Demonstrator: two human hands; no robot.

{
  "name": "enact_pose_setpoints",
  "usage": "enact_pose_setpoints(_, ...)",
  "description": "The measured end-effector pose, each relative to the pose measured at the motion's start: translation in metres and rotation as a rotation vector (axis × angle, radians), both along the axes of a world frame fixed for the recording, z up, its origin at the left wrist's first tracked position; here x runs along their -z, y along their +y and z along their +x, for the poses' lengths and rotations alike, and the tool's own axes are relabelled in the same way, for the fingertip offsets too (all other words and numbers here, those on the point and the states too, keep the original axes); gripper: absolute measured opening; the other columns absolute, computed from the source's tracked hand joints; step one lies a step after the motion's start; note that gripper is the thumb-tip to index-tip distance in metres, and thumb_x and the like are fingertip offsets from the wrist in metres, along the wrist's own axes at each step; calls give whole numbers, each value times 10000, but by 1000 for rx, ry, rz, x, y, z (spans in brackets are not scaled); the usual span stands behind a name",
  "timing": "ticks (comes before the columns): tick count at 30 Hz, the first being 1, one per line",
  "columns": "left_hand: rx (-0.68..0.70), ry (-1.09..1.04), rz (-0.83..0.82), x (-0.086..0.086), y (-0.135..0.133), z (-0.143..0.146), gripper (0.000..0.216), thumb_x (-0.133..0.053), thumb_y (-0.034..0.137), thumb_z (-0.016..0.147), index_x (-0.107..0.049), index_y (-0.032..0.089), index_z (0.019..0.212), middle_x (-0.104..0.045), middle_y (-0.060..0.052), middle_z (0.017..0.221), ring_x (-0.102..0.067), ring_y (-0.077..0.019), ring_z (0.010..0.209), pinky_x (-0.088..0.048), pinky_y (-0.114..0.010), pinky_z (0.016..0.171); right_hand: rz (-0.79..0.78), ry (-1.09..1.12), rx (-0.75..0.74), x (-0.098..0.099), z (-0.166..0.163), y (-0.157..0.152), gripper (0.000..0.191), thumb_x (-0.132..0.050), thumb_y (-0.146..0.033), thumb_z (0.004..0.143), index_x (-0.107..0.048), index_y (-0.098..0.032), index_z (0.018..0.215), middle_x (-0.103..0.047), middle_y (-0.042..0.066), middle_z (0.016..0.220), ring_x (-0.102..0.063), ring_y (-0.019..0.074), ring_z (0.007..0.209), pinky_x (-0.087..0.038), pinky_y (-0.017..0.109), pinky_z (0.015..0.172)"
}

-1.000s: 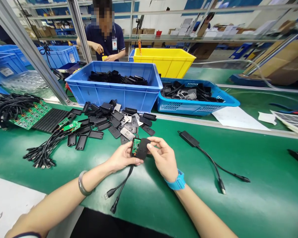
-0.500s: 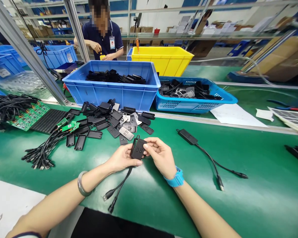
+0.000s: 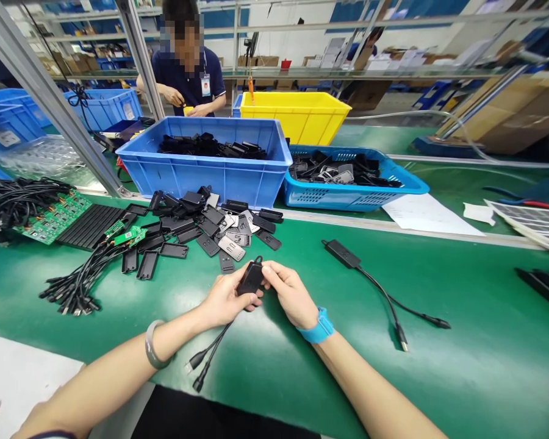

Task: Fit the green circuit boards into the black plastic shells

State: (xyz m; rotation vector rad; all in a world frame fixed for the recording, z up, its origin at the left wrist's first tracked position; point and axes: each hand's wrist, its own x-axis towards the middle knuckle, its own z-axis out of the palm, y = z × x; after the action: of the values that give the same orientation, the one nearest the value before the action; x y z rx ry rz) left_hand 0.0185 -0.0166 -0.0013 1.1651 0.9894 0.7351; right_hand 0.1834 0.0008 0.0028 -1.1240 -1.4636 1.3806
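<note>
Both my hands pinch one small black plastic casing point(image 3: 251, 278) just above the green belt point(image 3: 462, 360). My left hand point(image 3: 224, 300) grips its left side and underside. My right hand point(image 3: 289, 294) presses on its right edge with thumb and fingers. Two black cables point(image 3: 208, 360) with plugs hang from the casing toward me and lie on the belt. A pile of loose black casing halves point(image 3: 210, 222) lies just beyond my hands. A finished black unit with two leads point(image 3: 375, 286) lies to the right.
A blue bin point(image 3: 210, 171) of black parts, a blue basket point(image 3: 352, 189) and a yellow bin point(image 3: 297, 113) stand behind. Green circuit boards point(image 3: 50, 219) and cable bundles point(image 3: 73, 283) lie left. Papers point(image 3: 427, 216) lie right. Another person point(image 3: 187, 67) works across the line.
The green board seen inside the casing a second ago is now covered; the black cover has been closed over it and my hands have tilted the casing flatter and lower.
</note>
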Motion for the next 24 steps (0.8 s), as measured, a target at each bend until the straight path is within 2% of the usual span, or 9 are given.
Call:
enact_pose_setpoints(2,-14,-33,-1,2,0,2,691,-681,210,747,-427,194,1389,-683,-79,958,-702,-182,763,-570,-292,670,57,-96,39,2,-3,-3,389,-448,-470,927,-683,-166,992,-587,18,724,-522,145,645,-451,271,615)
enact_pose_setpoints(4,-18,-131,17,4,0,3,758,-708,207,734,-382,199,1419,-665,-109,1083,-697,-197,871,-562,-310,767,195,-255,92,5,-7,-8,423,-486,-462,904,-611,-181,1195,-619,68,911,-562,194,772,-493,331,701)
enact_pose_setpoints(7,30,-283,19,6,-1,3,1015,-748,184,703,-138,247,1512,-594,-140,1259,-629,-227,1095,-500,-345,931,446,-524,119,7,-11,-12,632,-586,-401,844,-419,-164,1405,-572,133,1091,-538,273,979,-491,431,852)
enact_pose_setpoints(9,93,-290,9,7,-2,1,1136,-754,171,696,23,287,1516,-534,-153,1346,-571,-239,1190,-469,-367,974,520,-667,109,5,-6,-9,614,-528,-322,879,-358,-130,1437,-560,149,1106,-528,280,1027,-485,431,892)
enact_pose_setpoints(10,120,-267,11,7,-3,-1,1148,-749,166,701,51,304,1512,-489,-160,1396,-540,-245,1228,-459,-374,984,535,-742,124,3,0,-6,584,-488,-280,895,-349,-115,1438,-556,156,1123,-529,276,1043,-482,419,908)
enact_pose_setpoints(13,133,-171,41,7,-3,-5,1064,-719,165,731,-17,321,1515,-367,-175,1492,-488,-260,1278,-459,-381,971,503,-1066,245,-7,27,8,550,-457,-199,887,-375,-50,1410,-570,190,1136,-543,295,1041,-467,422,923)
enact_pose_setpoints(17,80,-120,75,5,-1,-7,926,-695,201,755,-154,266,1504,-418,-204,1440,-531,-270,1214,-493,-376,894,280,-1495,349,-19,68,22,561,-506,-170,856,-416,-40,1394,-599,209,1110,-580,324,958,-491,433,806)
enact_pose_setpoints(21,80,-89,114,4,2,-9,831,-675,194,758,-249,249,1470,-444,-197,1413,-556,-256,1171,-504,-354,859,144,-1625,432,-13,92,30,577,-566,-291,878,-432,-120,1412,-509,239,1297,-512,384,1119,-478,446,814)
enact_pose_setpoints(24,88,-18,178,6,1,-9,765,-649,161,759,-318,254,1442,-471,-180,1396,-582,-236,1134,-510,-326,835,128,-1635,451,0,106,36,511,-493,-305,922,-448,-174,1414,-497,256,1320,-516,397,1121,-472,474,795)
